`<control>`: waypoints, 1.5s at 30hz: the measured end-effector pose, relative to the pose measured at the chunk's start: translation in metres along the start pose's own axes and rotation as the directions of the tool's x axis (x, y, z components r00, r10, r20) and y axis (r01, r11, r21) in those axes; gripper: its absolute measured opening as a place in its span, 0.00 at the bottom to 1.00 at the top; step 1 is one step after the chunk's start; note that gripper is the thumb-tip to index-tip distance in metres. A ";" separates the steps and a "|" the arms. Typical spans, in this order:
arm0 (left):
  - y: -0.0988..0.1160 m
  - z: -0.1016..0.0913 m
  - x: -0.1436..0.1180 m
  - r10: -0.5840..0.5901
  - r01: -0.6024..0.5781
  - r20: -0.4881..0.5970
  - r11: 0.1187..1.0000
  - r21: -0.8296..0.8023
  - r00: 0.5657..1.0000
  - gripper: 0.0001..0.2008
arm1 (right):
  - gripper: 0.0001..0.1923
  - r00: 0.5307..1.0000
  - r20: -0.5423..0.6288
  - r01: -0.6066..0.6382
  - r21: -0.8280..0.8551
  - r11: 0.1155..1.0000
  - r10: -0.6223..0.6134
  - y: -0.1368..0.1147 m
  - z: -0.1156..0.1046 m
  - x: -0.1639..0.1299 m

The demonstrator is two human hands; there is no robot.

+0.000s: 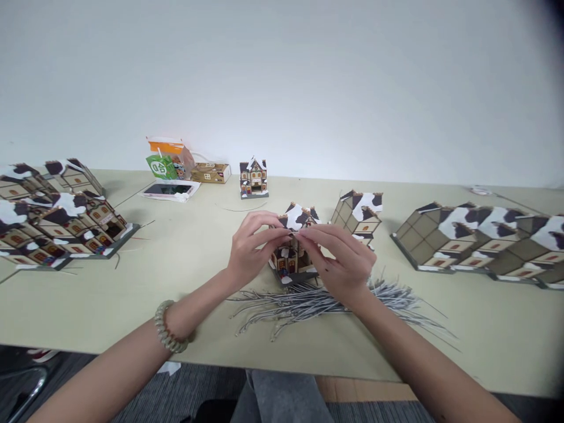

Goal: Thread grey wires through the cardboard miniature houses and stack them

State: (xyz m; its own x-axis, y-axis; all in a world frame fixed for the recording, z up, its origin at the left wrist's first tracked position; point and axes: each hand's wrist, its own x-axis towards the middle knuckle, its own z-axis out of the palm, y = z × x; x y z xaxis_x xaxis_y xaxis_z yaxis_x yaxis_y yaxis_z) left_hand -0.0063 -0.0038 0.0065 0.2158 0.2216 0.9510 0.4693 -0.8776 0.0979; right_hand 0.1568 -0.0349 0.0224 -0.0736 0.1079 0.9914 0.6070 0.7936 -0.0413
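Can't make out the pale sliver (292, 233) between fingertips of left hand (252, 244) and right hand (341, 258): too small. Lose parts of the middle house model (286, 261) behind both, some grey wires (299, 305) behind the right. See house cluster at left (79, 226), house row at right (458, 226) cut by edges.

Passing room runs over the bare table (185, 258) between the left cluster of model houses (83, 226) and the middle house (286, 267). A bundle of wires (304, 305) bars its near side; another house (359, 217) stands close on its right.
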 end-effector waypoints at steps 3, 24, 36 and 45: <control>0.001 0.001 0.000 0.001 -0.001 -0.007 1.000 0.009 1.000 0.04 | 0.10 1.000 -0.004 -0.002 0.006 1.000 0.002 -0.001 0.000 0.000; -0.001 0.001 -0.001 0.010 -0.010 0.008 1.000 0.007 1.000 0.06 | 0.09 0.999 0.023 0.034 0.024 0.999 -0.035 0.004 0.003 -0.003; -0.002 0.001 0.001 -0.012 0.011 0.034 0.999 0.047 0.999 0.05 | 0.09 0.996 0.058 0.057 0.084 0.995 -0.062 0.001 0.006 -0.006; 0.003 0.000 0.000 -0.018 0.018 0.016 1.000 -0.019 1.000 0.06 | 0.11 0.997 0.061 0.042 0.107 0.993 -0.049 0.005 0.008 -0.009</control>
State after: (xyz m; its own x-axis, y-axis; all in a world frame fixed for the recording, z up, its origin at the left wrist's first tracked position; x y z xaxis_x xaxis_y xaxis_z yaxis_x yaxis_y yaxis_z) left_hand -0.0049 -0.0065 0.0071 0.2210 0.2442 0.9442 0.4571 -0.8811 0.1209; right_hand 0.1539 -0.0271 0.0122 -0.1515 0.1057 0.9828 0.5152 0.8570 -0.0128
